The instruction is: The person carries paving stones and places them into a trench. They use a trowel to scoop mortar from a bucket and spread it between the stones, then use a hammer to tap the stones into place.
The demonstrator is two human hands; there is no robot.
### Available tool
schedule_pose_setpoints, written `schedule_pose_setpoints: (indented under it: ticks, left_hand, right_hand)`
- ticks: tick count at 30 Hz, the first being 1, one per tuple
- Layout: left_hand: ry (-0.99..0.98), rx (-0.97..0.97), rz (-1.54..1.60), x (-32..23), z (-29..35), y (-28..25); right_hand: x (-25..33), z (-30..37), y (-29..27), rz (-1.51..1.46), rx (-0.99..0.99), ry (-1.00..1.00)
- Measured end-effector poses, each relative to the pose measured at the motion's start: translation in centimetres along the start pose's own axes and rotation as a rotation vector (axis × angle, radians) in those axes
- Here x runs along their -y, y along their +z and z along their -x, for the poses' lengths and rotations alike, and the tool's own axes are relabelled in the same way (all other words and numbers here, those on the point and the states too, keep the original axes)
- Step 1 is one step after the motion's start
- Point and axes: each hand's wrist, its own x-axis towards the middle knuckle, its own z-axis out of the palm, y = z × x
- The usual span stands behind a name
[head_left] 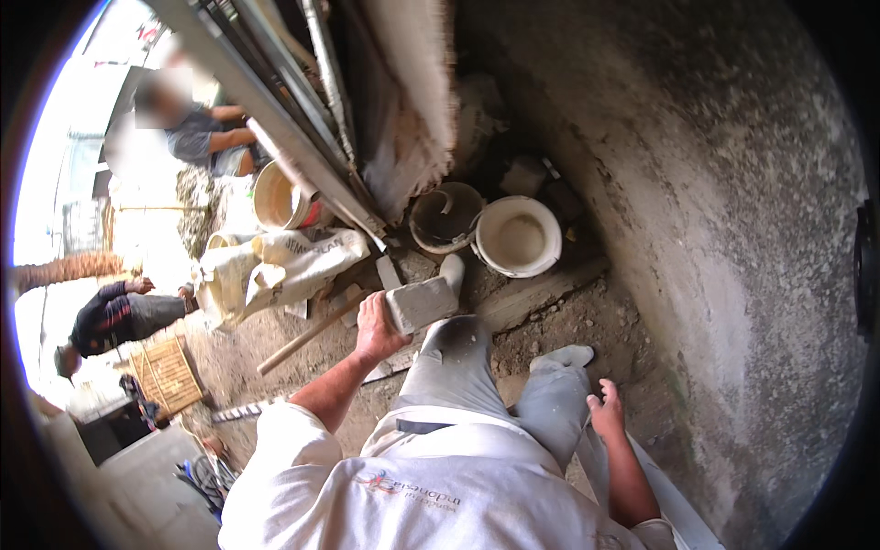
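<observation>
A grey rectangular block (423,304), like a brick or concrete block, is held in front of my left knee. My left hand (378,330) is closed around its left end. At my right side hangs my right hand (607,411), empty, with its fingers loosely apart, beside my right thigh. Beyond the block stands a white bucket (557,240) with pale contents. A darker bucket (423,240) is just left of it. A long wooden handle (307,341) slants across the ground to the left of my left hand; its far end is hard to make out.
A rough concrete wall (715,220) rises on my right. Long boards and metal lengths (293,101) lean ahead on the left, near pale sacks (302,261) and another bucket (273,197). Two other people (128,312) are farther left. Loose soil and rubble (587,321) lie by my feet.
</observation>
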Motion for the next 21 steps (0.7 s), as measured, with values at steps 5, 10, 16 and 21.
schedule_pose_setpoints:
  ticks: [5, 10, 16, 21]
  left_hand:
    - [-0.345, 0.011, -0.107, 8.9, 10.6, -4.3]
    - [-0.554, -0.018, -0.132, 16.0, 17.7, -4.0]
    - [-0.939, -0.025, 0.014, 20.1, 23.4, -2.4]
    - [-1.202, -0.237, 0.228, 19.0, 27.6, 2.1]
  right_hand:
    - [3.2, -1.1, -5.1, 0.172, -0.023, -0.003]
    - [11.1, -0.4, -7.3, 0.496, 0.072, -0.065]
    - [30.1, -0.5, -6.5, 0.582, 0.233, -0.149]
    - [43.5, -5.5, -0.8, 0.91, 0.371, -0.671]
